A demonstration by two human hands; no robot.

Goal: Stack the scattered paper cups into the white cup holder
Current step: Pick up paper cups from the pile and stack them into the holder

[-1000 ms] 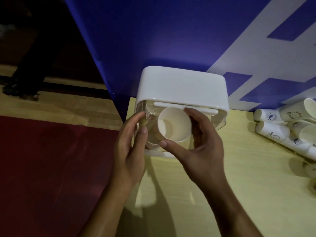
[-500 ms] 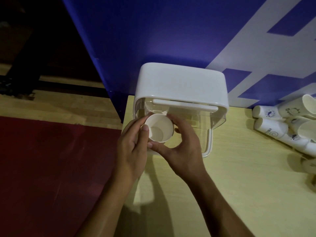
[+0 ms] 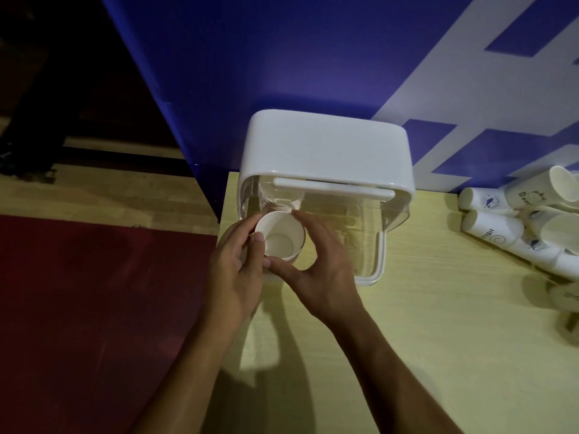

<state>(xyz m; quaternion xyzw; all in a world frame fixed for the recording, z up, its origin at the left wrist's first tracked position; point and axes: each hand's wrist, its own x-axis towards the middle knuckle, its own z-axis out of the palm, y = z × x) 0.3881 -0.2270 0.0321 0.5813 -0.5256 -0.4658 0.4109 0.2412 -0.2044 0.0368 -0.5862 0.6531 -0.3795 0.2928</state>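
- Left hand (image 3: 233,277) and right hand (image 3: 322,277) pinch the paper cup (image 3: 279,238), fingers curled round its rim.
- It's at the white cup holder (image 3: 326,151), left front.
- Loose cups (image 3: 501,227) lie to the right, one printed "HEL", the rest unreadable.

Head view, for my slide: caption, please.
Left hand and right hand hold a paper cup at the white cup holder; loose cups beside.

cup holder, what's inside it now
A paper cup at its left end, held by left hand and right hand; right side shows no cups. The white lid hides the rest.
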